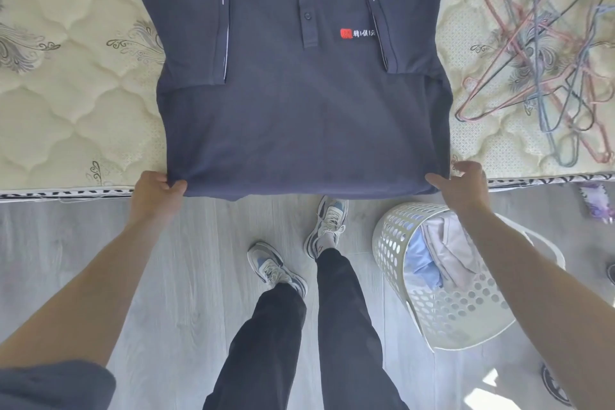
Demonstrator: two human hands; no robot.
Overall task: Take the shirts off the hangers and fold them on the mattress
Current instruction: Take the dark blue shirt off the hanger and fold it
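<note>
Left hand (154,191) and right hand (462,183), fingers (176,186) tight on hem of one navy shirt (299,110)

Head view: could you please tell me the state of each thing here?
polo shirt: flat, front up on mattress, sleeves folded in.
left hand: grips hem corner.
right hand: grips other hem corner.
hangers: empty, piled on mattress.
basket: holds clothes.

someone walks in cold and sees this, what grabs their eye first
A navy polo shirt lies spread face up across the middle of the mattress, sleeves folded in. The left hand and right hand pinch its bottom corners at the mattress edge. A tangle of wire hangers lies right of it, and a white laundry basket sits on the floor below.
</note>
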